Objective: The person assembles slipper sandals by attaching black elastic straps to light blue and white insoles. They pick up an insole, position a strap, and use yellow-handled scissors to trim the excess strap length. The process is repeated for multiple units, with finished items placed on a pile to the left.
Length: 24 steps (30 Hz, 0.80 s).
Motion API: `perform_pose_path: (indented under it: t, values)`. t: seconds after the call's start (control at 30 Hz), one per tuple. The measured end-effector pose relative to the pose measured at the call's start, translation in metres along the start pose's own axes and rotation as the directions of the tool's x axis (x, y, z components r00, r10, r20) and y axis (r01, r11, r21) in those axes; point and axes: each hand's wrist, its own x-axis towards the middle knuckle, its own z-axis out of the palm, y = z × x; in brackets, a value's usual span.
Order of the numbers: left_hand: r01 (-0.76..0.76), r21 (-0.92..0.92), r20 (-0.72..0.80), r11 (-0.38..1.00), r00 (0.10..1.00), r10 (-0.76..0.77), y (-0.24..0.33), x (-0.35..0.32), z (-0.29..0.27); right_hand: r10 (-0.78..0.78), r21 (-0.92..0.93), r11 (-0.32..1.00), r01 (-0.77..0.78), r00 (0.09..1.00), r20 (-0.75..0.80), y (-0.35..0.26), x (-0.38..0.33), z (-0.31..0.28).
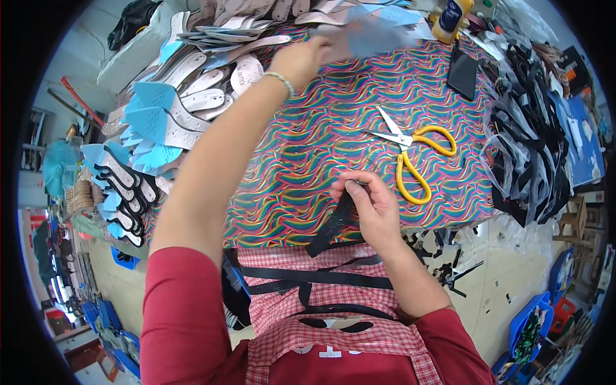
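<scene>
My left hand (301, 61) reaches across to the far side of the table, its fingers closed on the end of a flat grey and light-blue sole-shaped piece (369, 42), smeared by motion. Close to the near edge, my right hand (375, 208) pinches the top of a black fabric strip (330, 228), which hangs down toward the lower left. Yellow-handled scissors (403, 139) lie with blades apart, just beyond and right of my right hand. Left of my left forearm are stacks of pale sole-shaped pieces with blue tips (157, 122).
A patterned cloth (301, 147) covers the table. At the right edge hangs a heap of black and clear straps (529, 135). A dark phone (462, 74) and a yellow bottle (451, 19) are at the far right. Black-edged pieces (128, 189) overlap at the left edge.
</scene>
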Motion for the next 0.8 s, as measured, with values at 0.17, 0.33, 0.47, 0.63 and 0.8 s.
perform_pose_path:
  t: [0.17, 0.33, 0.47, 0.63, 0.8]
  values:
    - [0.506, -0.793, 0.480, 0.338, 0.862, -0.164, 0.020, -0.010, -0.070, -0.029, 0.000, 1.000, 0.029, 0.999, 0.021, -0.001, 0.010, -0.008]
    - [0.503, -0.850, 0.504, 0.158, 0.863, -0.038, 0.033, -0.063, -0.112, -0.661, -0.555, 0.561, 0.614, 0.736, 0.145, -0.034, 0.083, -0.006]
    - [0.492, -0.859, 0.467, 0.140, 0.866, -0.178, 0.038, -0.154, -0.121, -0.121, 0.187, 0.979, 0.085, 0.973, 0.194, -0.068, 0.064, 0.010]
    - [0.431, -0.901, 0.397, 0.047, 0.863, -0.311, 0.075, -0.269, -0.104, -0.131, -0.099, 0.976, 0.194, 0.888, 0.441, -0.042, -0.009, 0.036]
    - [0.307, -0.927, 0.371, -0.216, 0.838, -0.400, 0.091, -0.309, -0.087, 0.167, 0.226, 0.938, -0.261, 0.916, 0.366, -0.033, -0.034, 0.051]
